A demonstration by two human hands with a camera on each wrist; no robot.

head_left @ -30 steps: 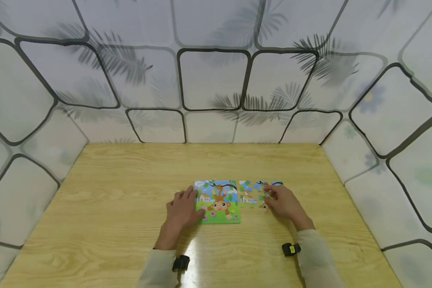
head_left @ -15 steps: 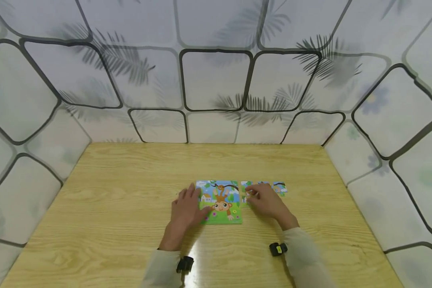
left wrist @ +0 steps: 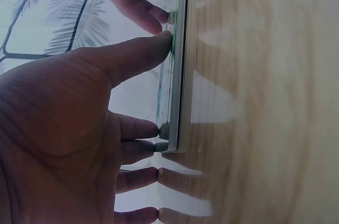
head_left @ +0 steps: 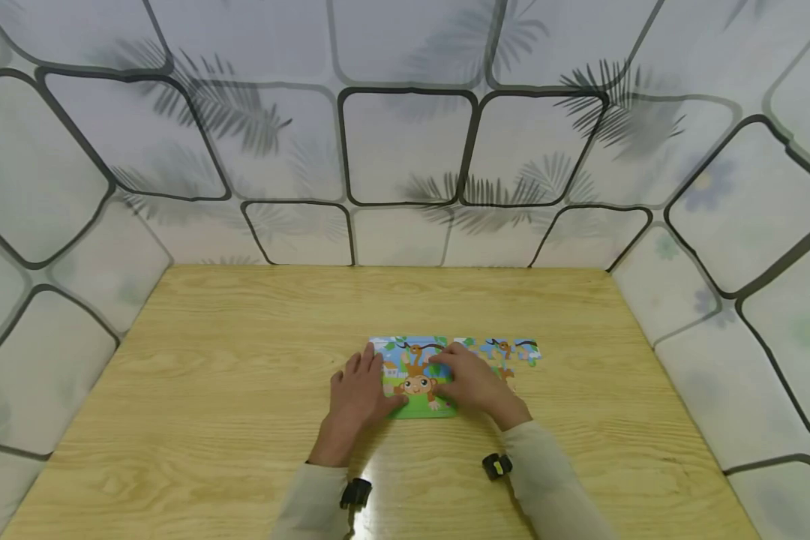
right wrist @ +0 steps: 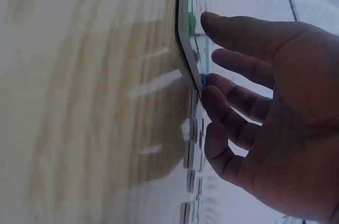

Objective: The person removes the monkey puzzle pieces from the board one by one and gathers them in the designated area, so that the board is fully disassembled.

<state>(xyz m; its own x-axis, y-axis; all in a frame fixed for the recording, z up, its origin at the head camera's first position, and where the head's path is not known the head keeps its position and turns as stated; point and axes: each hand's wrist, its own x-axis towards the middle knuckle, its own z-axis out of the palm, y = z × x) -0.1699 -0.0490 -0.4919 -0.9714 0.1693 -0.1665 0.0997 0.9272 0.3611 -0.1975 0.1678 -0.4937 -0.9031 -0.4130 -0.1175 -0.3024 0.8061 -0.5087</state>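
Observation:
A square jigsaw puzzle (head_left: 421, 409) with a cartoon monkey lies flat on the wooden table in the head view. My left hand (head_left: 359, 394) rests at its left side, thumb on the puzzle's face. In the left wrist view, some fingers of that left hand (left wrist: 58, 102) touch the puzzle's edge and others the table. From the right, my right hand (head_left: 475, 381) reaches over the puzzle with fingers and thumb spread. The right wrist view has this right hand (right wrist: 296, 86) with fingertips at the puzzle's surface; no piece shows between them. Loose puzzle pieces (head_left: 502, 349) lie right of the puzzle, partly hidden.
The wooden table (head_left: 243, 360) reaches back to a patterned wall covering (head_left: 405, 150) with leaf prints, which also closes both sides. In the right wrist view, several flat pieces (right wrist: 189, 152) lie just beyond the puzzle's edge.
My right hand has moved left from the loose pieces onto the puzzle's right part, uncovering the pieces at the far right. My left hand stays at the puzzle's left edge.

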